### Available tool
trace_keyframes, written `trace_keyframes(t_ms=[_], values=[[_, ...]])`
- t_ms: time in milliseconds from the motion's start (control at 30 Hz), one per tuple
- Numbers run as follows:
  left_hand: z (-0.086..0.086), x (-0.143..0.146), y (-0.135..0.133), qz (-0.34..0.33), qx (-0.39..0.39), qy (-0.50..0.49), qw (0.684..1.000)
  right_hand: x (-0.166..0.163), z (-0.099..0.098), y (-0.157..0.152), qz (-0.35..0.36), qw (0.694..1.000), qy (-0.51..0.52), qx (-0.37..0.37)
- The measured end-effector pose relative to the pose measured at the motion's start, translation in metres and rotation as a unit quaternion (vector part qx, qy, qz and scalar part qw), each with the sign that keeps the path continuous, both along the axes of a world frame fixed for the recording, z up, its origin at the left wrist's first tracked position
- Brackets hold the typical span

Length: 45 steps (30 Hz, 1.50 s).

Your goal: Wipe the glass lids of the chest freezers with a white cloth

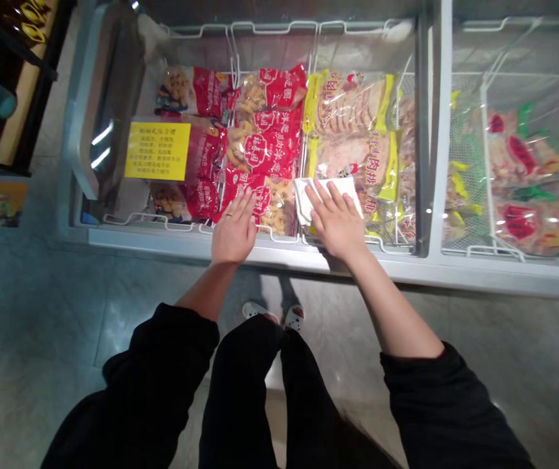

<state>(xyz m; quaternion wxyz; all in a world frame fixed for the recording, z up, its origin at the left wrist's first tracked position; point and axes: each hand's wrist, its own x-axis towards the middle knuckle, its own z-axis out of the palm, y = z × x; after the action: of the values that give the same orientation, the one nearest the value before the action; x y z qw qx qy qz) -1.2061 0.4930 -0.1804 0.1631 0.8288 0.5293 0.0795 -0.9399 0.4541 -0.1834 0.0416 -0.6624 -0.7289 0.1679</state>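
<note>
My right hand (337, 223) lies flat with fingers spread on a folded white cloth (303, 203), pressing it to the glass lid of a chest freezer (255, 253). Flat against the same glass, near the front edge, rests my left hand (234, 228); its fingers are stretched out and hold nothing. Beneath the glass are red bags of frozen food (264, 146), left of the cloth. Yellow-edged packs of meat (350, 104) lie below and behind my right hand. The cloth's part under my palm is hidden.
A yellow printed notice (157, 151) sits on the glass at left, beside the lid's curved grey handle (81, 124). White wire baskets (274, 27) divide the freezer. A second section at right holds green-edged bags (524, 212). A wooden shelf (23, 104) stands far left.
</note>
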Motion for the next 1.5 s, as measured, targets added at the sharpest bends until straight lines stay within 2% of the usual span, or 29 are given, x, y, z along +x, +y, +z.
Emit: trace_keyframes(t_ms=[133,200,267,367,433,500,567,633,733,800,933,1067,1133,1200,1367,1500], values=[[0.0,0.001,-0.001,0.009,0.001,0.001,1.0,0.011,0.001,-0.036,-0.067,0.998,-0.019,0.003],[0.001,0.001,-0.001,0.017,0.001,-0.002,1.0,-0.001,0.005,-0.057,-0.074,0.997,-0.023,0.003],[0.001,0.002,-0.001,0.022,0.002,-0.004,1.0,-0.017,0.007,-0.064,-0.053,0.998,-0.019,0.005],[0.003,0.003,-0.001,0.023,0.003,-0.002,1.0,-0.027,0.007,-0.045,-0.009,1.0,-0.008,0.012],[0.003,0.003,-0.001,0.023,0.0,0.001,1.0,-0.017,0.005,-0.025,0.006,1.0,-0.006,0.01],[0.004,0.003,-0.002,0.026,-0.004,0.001,1.0,0.002,0.003,-0.013,-0.014,1.0,-0.01,0.002],[0.004,0.003,-0.002,0.031,-0.006,-0.002,0.999,0.023,0.003,-0.017,-0.06,0.998,-0.019,-0.002],[0.003,0.003,-0.002,0.033,-0.008,-0.007,0.999,0.036,0.004,-0.036,-0.104,0.994,-0.025,-0.003],[0.003,0.004,-0.002,0.034,-0.012,-0.01,0.999,0.033,0.007,-0.07,-0.113,0.993,-0.02,-0.018],[0.002,0.005,-0.002,0.04,-0.014,-0.011,0.999,0.022,0.009,-0.08,-0.1,0.994,-0.017,-0.025],[0.001,0.005,-0.002,0.04,-0.009,-0.009,0.999,0.011,0.008,-0.057,-0.056,0.998,-0.014,-0.026],[-0.001,0.003,-0.001,0.034,0.005,-0.003,0.999,0.035,0.003,-0.023,-0.022,0.999,-0.011,-0.024],[-0.003,0.002,-0.001,0.037,0.008,-0.007,0.999,0.051,0.002,-0.023,-0.032,0.999,-0.019,-0.028],[-0.004,0.002,-0.001,0.038,0.01,-0.014,0.999,0.06,0.001,-0.035,-0.054,0.998,-0.029,-0.031],[-0.005,0.004,0.0,0.037,0.007,-0.01,0.999,0.035,0.001,-0.072,-0.081,0.996,-0.022,-0.017],[0.002,0.006,-0.003,0.025,0.015,0.013,1.0,0.014,0.003,-0.058,-0.059,0.998,-0.023,-0.022]])
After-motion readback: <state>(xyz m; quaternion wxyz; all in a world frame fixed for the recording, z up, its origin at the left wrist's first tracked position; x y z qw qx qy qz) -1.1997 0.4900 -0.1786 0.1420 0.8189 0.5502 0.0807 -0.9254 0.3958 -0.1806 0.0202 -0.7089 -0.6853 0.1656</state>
